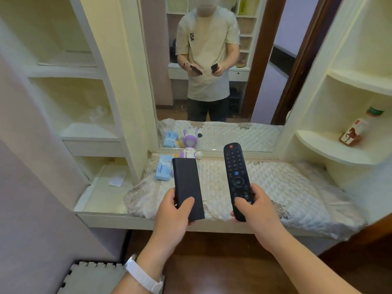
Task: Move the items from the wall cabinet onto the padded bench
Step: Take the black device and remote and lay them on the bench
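Here both hands [176,209] grip a power bank [187,187] and remote [236,179] above the bench [286,187].

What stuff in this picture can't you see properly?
All in the head view:
- Purple toy: partly hidden behind the black slab held in the left hand.
- Remote: button markings are too small to read, and the right hand covers its lower end.
- Blue pack: print too small to read.
- Bottle on the right shelf: label blurred.
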A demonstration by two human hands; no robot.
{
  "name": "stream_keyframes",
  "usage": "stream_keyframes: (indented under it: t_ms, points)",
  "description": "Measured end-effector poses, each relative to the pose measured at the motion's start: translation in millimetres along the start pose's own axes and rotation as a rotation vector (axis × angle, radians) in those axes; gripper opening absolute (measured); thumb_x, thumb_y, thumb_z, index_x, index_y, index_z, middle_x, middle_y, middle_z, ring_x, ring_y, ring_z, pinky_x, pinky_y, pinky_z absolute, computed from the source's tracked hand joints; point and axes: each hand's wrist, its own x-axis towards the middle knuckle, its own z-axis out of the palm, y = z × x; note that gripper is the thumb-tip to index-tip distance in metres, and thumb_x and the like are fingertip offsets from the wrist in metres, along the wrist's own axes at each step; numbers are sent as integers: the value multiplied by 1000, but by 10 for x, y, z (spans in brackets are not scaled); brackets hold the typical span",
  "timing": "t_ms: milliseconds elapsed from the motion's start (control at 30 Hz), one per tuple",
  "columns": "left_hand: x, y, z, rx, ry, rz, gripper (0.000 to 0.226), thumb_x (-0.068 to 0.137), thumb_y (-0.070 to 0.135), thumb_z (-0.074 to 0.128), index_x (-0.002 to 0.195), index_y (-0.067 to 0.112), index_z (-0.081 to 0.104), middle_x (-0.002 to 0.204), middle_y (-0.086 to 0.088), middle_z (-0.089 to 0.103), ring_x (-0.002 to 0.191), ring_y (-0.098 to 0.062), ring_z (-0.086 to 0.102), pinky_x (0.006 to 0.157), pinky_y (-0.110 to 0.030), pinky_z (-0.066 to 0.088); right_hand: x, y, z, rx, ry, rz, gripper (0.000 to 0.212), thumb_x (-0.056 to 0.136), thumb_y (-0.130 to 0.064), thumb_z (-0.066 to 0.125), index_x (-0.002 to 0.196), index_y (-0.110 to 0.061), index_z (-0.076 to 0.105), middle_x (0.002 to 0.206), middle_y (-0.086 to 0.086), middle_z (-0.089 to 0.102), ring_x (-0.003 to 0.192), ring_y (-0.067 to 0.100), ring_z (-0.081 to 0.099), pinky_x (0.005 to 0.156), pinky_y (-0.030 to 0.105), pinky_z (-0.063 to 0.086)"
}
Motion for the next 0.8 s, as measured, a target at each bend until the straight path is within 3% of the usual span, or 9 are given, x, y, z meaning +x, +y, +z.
stream_keyframes:
  t_ms: [233, 333, 533, 800]
  points:
    - [612, -91, 343, 19, -56, -41, 28, 94, 21, 59, 120, 24, 53, 110, 2, 66, 96, -20, 66, 59, -27, 57, 562, 188, -220, 25, 57, 70, 18, 92, -3, 56, 103, -16, 57, 97, 22, 60, 74, 33, 67, 58, 29, 59]
    - [880, -145, 507, 19, -69, -72, 23, 94, 18, 58, 114, 29, 56, 107, 3, 67, 94, -18, 68, 60, -30, 58, 915, 305, -294, 30, 59, 100, 18, 92, -3, 56, 102, -17, 57, 96, 20, 61, 80, 39, 68, 57, 27, 57]
    - [1428, -321, 935, 53, -29, -212, 20, 93, 18, 58, 109, 31, 57, 106, 5, 69, 93, -17, 69, 62, -30, 58, 1756, 597, -486, 47, -38, 152, 22, 91, 0, 54, 104, -17, 55, 94, 20, 61, 72, 30, 64, 61, 35, 61]
    - [2125, -631, 1531, 134, 3, -425, 21, 94, 18, 57, 114, 26, 53, 106, 0, 67, 91, -18, 69, 61, -28, 57, 2655, 1113, -785, 50, -165, 313, 23, 92, -2, 56, 108, -19, 54, 98, 19, 61, 72, 26, 63, 59, 31, 60]
